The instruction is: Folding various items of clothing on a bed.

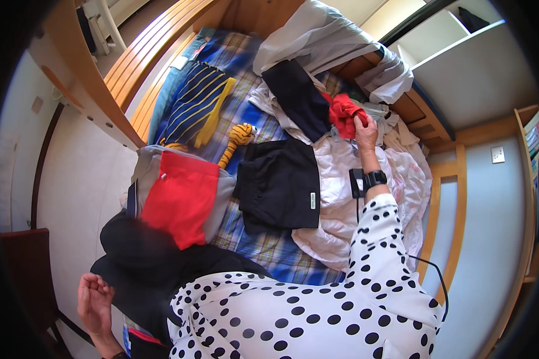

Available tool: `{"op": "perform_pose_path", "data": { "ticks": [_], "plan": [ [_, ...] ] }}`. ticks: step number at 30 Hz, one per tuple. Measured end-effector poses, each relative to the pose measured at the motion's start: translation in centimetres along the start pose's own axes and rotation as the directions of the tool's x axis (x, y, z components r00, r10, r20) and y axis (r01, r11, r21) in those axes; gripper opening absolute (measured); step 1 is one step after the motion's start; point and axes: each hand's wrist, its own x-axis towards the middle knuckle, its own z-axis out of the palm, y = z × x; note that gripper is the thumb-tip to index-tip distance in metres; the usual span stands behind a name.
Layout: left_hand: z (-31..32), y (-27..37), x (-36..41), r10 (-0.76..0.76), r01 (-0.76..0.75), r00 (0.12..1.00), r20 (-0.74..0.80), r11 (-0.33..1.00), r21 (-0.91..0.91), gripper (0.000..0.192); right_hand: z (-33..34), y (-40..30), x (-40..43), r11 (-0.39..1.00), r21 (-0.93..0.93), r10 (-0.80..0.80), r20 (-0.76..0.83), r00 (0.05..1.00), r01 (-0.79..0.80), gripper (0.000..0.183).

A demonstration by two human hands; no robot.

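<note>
My right hand [365, 131] reaches forward and grips the edge of a crumpled red cloth [346, 114] on the bed, beside a folded dark navy garment [296, 98]. My left hand [95, 298] is raised at the lower left, its fingers curled and apart from the clothes, with nothing seen in it. Black shorts [280, 184] with a small tag lie flat in the middle. Left of them, a red garment [184, 193] rests on a grey one [220, 202]. A tiger-striped plush toy [238, 139] sits above, near a navy garment with yellow stripes [195, 101].
A blue plaid sheet [278, 256] covers the bed. White bedding [332, 238] is bunched on the right. A sheer white cloth [314, 36] hangs over the wooden headboard [346, 69]. Wooden slatted rails [143, 54] run at the left; a dark chair [27, 269] stands lower left.
</note>
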Motion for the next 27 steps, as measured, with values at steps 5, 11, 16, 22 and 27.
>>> {"op": "perform_pose_path", "data": {
  "ticks": [5,11,16,22,27],
  "plan": [
    [0.9,-0.1,1.1,0.02,-0.019,0.995,0.096,1.0,-0.015,0.032,-8.5,-10.0,-2.9,-0.054,0.887,-0.166,0.446,0.88,-0.459,0.03],
    [4.2,-2.3,2.5,-0.1,0.067,0.948,0.301,0.991,0.119,0.029,-12.1,-22.1,-9.9,-0.254,0.513,-0.521,0.642,0.563,-0.82,0.034],
    [5.5,-4.1,5.2,0.058,-0.053,0.937,0.343,0.998,-0.024,0.07,-12.9,-34.2,-17.0,-0.097,0.277,-0.888,0.41,0.208,-0.956,0.035],
    [-1.1,-3.9,0.1,0.076,-0.02,0.967,0.245,0.975,-0.221,0.071,-11.0,-44.7,-23.9,0.215,0.181,-0.903,0.41,-0.125,-0.96,0.037],
    [-11.0,-5.9,-6.7,0.074,-0.161,0.973,-0.216,0.895,-0.416,0.02,-3.7,-44.1,-26.7,0.621,0.611,-0.764,0.611,-0.205,-0.491,0.045]
  ]
}}
